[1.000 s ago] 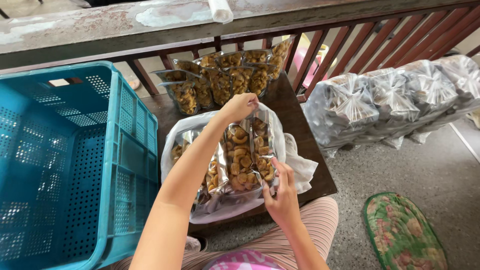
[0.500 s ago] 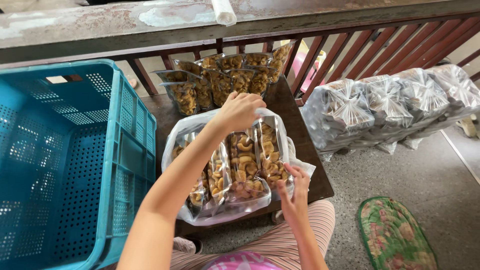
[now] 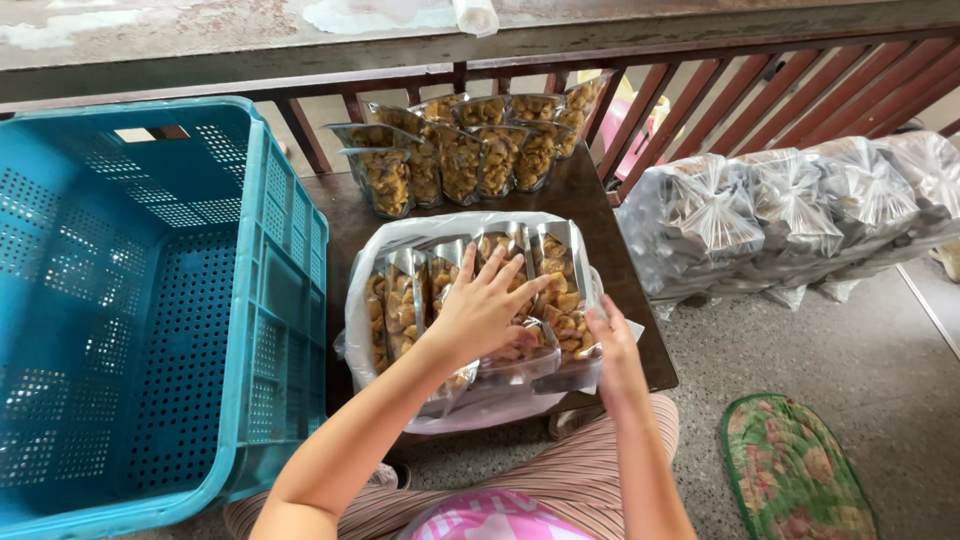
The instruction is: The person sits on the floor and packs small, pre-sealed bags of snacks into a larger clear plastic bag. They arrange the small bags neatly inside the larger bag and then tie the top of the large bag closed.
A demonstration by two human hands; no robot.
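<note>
Both hands on the snack packets (image 3: 470, 300): left (image 3: 487, 310) splayed flat, right (image 3: 607, 340) pinching one

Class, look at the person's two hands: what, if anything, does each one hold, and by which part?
The left hand lies flat on the snack packets, gripping nothing. The right hand pinches the clear bag at its near right rim.

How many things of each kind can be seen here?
Snack packs standing at the back of the table: 9
Snack packs in the open plastic bag: about 5
Tied full bags on the floor: 4
Blue crate: 1
Total: about 19
</note>
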